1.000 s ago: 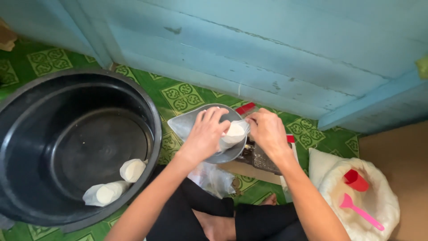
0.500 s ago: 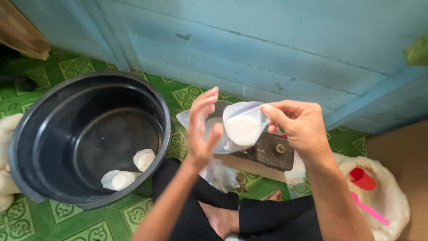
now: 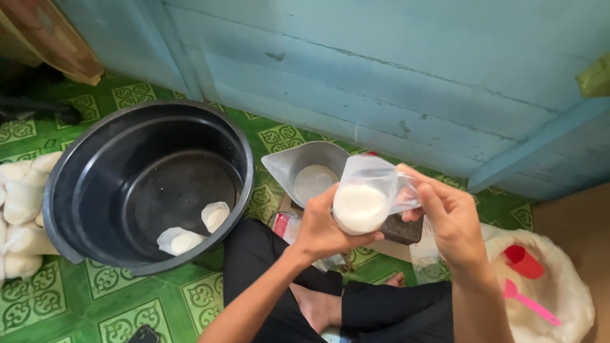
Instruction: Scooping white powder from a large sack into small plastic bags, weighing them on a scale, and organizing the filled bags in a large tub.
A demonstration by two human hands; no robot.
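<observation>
My left hand cups the bottom of a small clear plastic bag filled with white powder. My right hand pinches the bag's open top at the right side. The bag is held above my lap, in front of a metal scoop pan resting on a small scale. A large black basin stands to the left, with two filled white bags lying on its bottom.
Several filled white bags are piled at the left edge on the green patterned floor. A white sack of powder with a red cup and pink scoop sits at right. A blue wooden wall runs behind.
The bag has been lifted off the scoop pan and brought toward me. My left hand moved from beside the bag to under it. The view shifted left.
</observation>
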